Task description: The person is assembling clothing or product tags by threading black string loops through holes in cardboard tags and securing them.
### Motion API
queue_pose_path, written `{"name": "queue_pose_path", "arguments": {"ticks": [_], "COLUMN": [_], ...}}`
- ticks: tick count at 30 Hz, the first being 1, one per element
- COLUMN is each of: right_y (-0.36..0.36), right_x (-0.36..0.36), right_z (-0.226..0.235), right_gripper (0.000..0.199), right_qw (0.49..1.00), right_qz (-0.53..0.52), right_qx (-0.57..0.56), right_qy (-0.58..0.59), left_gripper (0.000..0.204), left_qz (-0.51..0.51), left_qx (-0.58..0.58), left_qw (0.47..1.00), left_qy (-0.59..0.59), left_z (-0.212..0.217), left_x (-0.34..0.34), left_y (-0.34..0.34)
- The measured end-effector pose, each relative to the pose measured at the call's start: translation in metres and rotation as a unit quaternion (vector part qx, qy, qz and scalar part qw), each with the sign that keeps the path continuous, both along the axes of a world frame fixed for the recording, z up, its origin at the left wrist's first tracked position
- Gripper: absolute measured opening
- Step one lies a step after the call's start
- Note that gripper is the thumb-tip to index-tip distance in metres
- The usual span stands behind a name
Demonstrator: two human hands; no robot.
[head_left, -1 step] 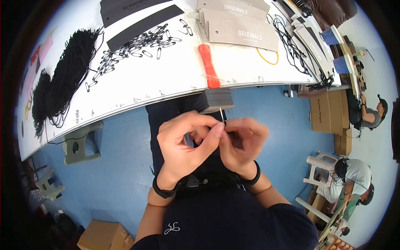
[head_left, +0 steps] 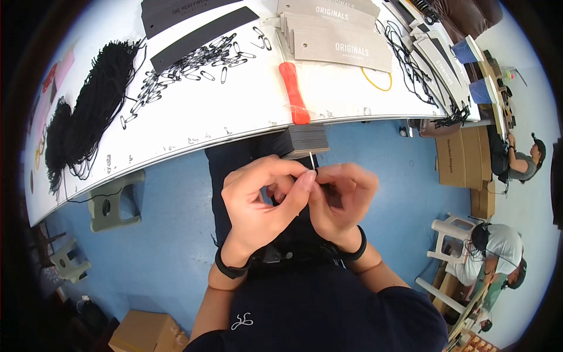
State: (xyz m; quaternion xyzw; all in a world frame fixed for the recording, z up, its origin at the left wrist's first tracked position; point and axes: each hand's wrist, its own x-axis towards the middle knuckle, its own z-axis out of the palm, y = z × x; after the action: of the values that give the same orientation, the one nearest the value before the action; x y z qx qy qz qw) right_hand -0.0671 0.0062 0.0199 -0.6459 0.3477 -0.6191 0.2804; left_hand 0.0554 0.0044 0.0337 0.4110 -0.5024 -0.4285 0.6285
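Above my lap, my left hand [head_left: 261,196] and my right hand [head_left: 340,196] meet with thumbs and forefingers pinched together. A thin pale sliver [head_left: 312,159] sticks up from between the fingertips, with a small dark bit beside it. What this small piece is, I cannot make out; the fingers cover most of it. Just beyond my hands, a thick stack of dark cards [head_left: 309,141] rests by the table edge, partly under it. On the table ahead lie black safety pins [head_left: 205,61], a red-handled tool [head_left: 293,91] and grey hang tags [head_left: 340,50].
Black cords lie in a bundle [head_left: 97,100] at the left, beside dark tags [head_left: 205,38]. More cords [head_left: 410,70], a yellow rubber band [head_left: 375,82] and blue paper cups [head_left: 482,91] are at the right. Stools [head_left: 114,208] and cardboard boxes [head_left: 460,155] stand on the floor. Other people sit far right.
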Motion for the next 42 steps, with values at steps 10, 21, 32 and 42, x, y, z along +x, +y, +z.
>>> {"name": "queue_pose_path", "arguments": {"ticks": [10, 21, 32, 42], "right_y": [0.004, 0.014, 0.007, -0.002], "right_x": [-0.009, -0.029, -0.021, -0.02], "right_z": [-0.021, -0.053, -0.047, -0.06], "right_gripper": [0.029, 0.024, 0.03, 0.032], "right_qw": [0.994, 0.951, 0.913, 0.903], "right_qz": [0.031, 0.067, 0.226, 0.273], "right_qx": [0.103, 0.303, 0.329, 0.318], "right_qy": [0.0, -0.011, -0.089, -0.097], "left_gripper": [0.008, 0.031, 0.025, 0.016], "left_qz": [0.081, 0.211, 0.263, 0.196], "left_qx": [-0.073, -0.204, -0.19, -0.111], "left_qw": [0.988, 0.924, 0.92, 0.939], "left_qy": [-0.108, -0.245, -0.22, -0.26], "left_z": [-0.006, -0.013, -0.013, -0.043], "left_x": [0.001, 0.001, 0.0, 0.006], "left_y": [-0.004, -0.006, 0.0, 0.014]}}
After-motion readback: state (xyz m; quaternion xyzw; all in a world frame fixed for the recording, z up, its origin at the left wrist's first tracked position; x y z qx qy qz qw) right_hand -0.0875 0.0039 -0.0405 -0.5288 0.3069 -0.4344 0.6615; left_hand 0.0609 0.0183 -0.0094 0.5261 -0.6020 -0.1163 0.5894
